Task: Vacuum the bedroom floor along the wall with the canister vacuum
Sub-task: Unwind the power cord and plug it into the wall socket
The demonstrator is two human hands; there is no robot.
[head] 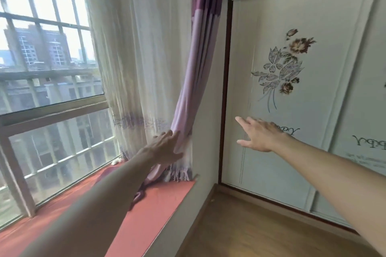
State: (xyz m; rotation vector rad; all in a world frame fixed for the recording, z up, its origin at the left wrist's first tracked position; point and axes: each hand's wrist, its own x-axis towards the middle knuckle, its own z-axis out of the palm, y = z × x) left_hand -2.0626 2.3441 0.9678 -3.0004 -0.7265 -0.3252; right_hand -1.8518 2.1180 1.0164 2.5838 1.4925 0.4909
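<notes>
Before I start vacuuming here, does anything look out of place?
The purple curtain is pulled askew towards the corner, its fringed hem crumpled on the red window ledge, with the left hand gripping it.

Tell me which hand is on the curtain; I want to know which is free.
The left hand: it grips the purple curtain by the window sill. The right hand reaches open-fingered toward the wardrobe door.

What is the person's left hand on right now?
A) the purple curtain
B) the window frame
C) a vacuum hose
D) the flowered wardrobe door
A: the left hand holds the purple curtain, which is gathered at the window corner, while the right hand reaches with straight fingers toward the wardrobe door.
</notes>
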